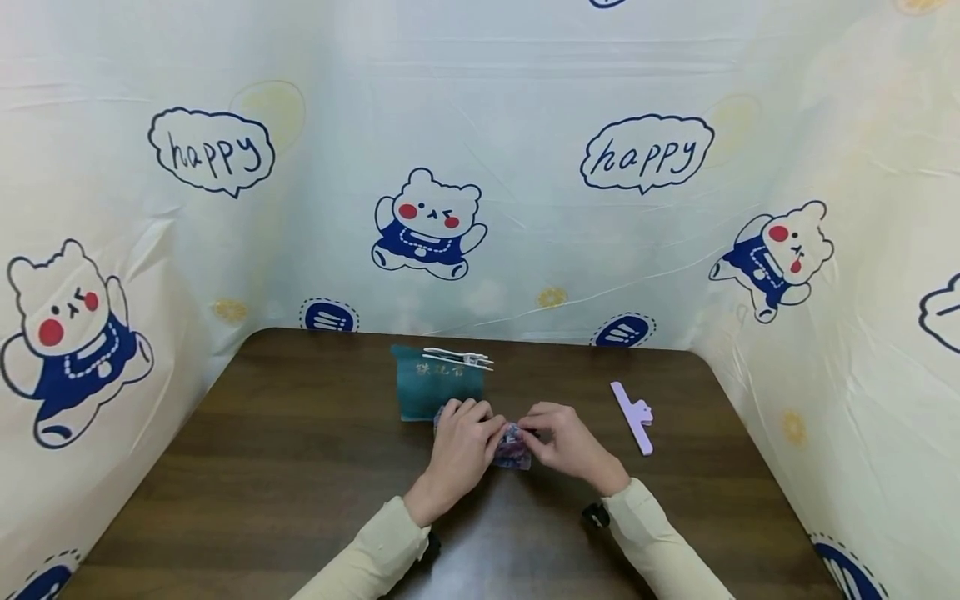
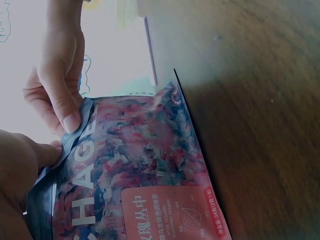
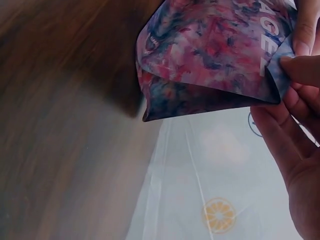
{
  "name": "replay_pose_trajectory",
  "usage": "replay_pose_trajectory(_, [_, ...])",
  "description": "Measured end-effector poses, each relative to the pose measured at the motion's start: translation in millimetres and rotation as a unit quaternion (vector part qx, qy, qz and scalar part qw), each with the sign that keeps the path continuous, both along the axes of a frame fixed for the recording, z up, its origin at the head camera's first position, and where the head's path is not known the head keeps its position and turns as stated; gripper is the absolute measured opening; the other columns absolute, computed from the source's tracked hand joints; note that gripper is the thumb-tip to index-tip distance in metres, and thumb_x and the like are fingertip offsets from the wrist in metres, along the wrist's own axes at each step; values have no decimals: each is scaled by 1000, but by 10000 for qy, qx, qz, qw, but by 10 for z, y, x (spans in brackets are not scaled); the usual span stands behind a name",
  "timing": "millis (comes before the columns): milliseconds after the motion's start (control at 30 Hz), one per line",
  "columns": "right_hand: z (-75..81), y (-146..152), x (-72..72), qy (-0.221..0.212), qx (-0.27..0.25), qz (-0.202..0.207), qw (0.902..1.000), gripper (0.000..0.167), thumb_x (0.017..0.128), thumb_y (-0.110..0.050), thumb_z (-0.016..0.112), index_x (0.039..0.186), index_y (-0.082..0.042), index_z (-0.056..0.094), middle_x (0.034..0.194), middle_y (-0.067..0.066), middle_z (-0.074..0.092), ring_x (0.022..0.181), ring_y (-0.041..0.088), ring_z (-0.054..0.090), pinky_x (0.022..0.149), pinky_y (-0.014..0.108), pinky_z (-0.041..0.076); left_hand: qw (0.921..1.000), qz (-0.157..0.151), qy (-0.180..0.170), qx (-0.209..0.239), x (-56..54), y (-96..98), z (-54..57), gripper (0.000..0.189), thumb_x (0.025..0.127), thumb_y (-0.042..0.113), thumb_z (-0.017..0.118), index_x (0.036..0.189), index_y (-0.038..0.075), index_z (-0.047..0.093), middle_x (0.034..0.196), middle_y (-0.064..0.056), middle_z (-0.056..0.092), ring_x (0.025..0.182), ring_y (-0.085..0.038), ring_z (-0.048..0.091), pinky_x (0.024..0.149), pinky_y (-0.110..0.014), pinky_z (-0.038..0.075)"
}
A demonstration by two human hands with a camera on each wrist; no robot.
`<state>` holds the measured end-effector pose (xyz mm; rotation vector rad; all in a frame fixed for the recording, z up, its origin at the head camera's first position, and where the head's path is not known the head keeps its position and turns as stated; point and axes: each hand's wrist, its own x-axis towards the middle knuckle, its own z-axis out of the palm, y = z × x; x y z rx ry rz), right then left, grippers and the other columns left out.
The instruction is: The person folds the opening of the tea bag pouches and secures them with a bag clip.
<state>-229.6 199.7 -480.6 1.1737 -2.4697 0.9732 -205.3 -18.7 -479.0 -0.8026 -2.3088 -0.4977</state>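
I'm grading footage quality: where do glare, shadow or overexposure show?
Head: soft sheen on the near table; left wrist: backdrop overexposed almost to white; right wrist: dim overall, with a soft shadow on the table beside the patterned bag.

I'm at a dark wood-grain table — far corners rounded; pale sheeting hangs past its far and side edges — printed bears, "happy" bubbles, orange slices.
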Motion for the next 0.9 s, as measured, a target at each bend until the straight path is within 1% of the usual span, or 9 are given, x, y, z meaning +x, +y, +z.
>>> replay_pose_trajectory(67, [5,3,-6,-8,30,-23,10000,11,91,-9,76,100,-11,80,89,-4,70,76,4,60,71,24,57,10000,15,7,-2,0,5,7,12,92,25,78,94,14,83,78,3,62,72,-17,52,72,-34,37])
replay_pose_trajectory(167, [20,3,-16,-174,12,-21,9998,10,90,-10,77,99,-13,79,88,-6,68,75,6,60,71,26,58,10000,40,15,-63,-3,5,8,12,91,24,78,95,14,83,79,2,63,73,-17,52,73,-34,37])
replay_pose_trajectory(267, [34,-6,-39,-416,-111,72,9990,9,90,-10,78,97,-14,78,89,-7,67,76,7,61,71,30,59,9999,31,0,-169,-11,9,9,13,92,25,77,96,14,83,80,2,64,74,-17,53,73,-34,36])
replay_pose_trajectory(367, [25,-13,-73,-555,-155,223,9981,8,91,-10,76,98,-14,77,91,-7,67,79,5,61,73,31,59,9998,51,2,-205,-16,12,4,13,92,26,77,96,15,83,80,3,63,74,-16,53,72,-34,37])
replay_pose_trajectory(500, [13,-15,-90,-439,-126,356,9983,9,94,-10,73,100,-13,79,91,-6,67,79,7,61,71,31,58,9998,57,-29,-172,-13,21,8,11,91,25,78,95,15,83,80,3,63,75,-16,54,73,-35,38])
replay_pose_trajectory(633, [32,-15,-83,-327,-86,288,9990,9,92,-9,74,98,-12,81,87,-6,66,76,10,60,67,35,58,9999,10,-77,-150,-22,30,20,11,91,23,78,95,14,83,80,3,63,76,-16,55,74,-36,39])
replay_pose_trajectory(767, [62,-9,-78,-539,118,143,9984,11,93,-9,74,101,-13,80,89,-7,66,77,6,60,70,37,59,9999,-16,-49,-122,-42,36,24,10,91,22,78,93,14,83,80,2,63,75,-17,55,75,-36,38])
replay_pose_trajectory(900, [122,10,-74,-942,350,132,9949,14,95,-11,72,106,-14,79,93,-6,67,80,4,60,74,34,59,10000,-43,-36,-39,-71,46,22,9,89,20,79,91,12,83,79,1,64,75,-17,55,76,-38,39])
